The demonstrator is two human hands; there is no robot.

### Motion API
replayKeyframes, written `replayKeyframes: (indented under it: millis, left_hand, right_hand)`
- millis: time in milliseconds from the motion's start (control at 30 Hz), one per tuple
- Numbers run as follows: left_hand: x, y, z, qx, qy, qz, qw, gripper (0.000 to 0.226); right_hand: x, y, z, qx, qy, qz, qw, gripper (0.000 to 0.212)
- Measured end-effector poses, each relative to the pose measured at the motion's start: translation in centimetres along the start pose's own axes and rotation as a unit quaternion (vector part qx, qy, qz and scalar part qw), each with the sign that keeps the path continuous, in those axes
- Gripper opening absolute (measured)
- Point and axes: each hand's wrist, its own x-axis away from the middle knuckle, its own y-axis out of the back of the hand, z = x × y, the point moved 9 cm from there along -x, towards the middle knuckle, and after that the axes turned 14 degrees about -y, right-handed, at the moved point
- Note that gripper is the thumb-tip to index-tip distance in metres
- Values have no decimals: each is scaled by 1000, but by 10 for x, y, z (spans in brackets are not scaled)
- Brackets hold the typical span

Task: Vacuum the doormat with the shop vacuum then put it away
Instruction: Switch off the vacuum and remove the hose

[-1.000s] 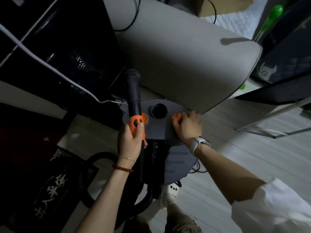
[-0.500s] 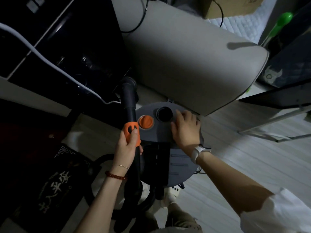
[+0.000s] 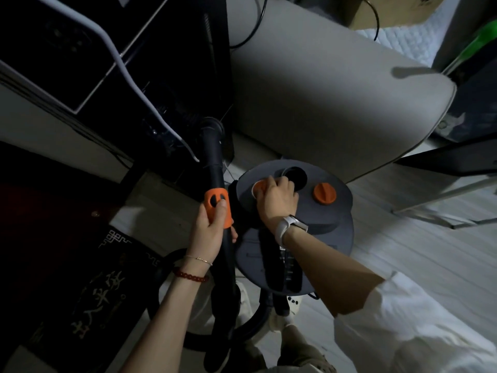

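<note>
Head view: wand (image 3: 215, 184) clamped in left hand (image 3: 208, 230), kept upright; orange knob (image 3: 262, 187) on shop vacuum (image 3: 330, 219) pinched by right hand (image 3: 277, 201), apparently for switching.

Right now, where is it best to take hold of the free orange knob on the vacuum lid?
Probably grip the orange knob by its ribbed round rim, coming from above: it stands raised on the flat lid, uncovered, beside the right hand.
</note>
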Motion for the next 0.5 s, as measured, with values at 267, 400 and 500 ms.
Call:
replayKeyframes:
  millis: [267,400,500]
  left_hand:
    - [-1,4,5,10,9,10,1000,11]
    - [0,3,3,12,16,24,1000,13]
    - [-1,7,3,7,20,25,999,24]
  right_hand:
    - [0,3,15,75,70,18,995,46]
    - [-4,2,14,56,94,18,994,40]
    - [0,6,2,1,92,19,996,45]
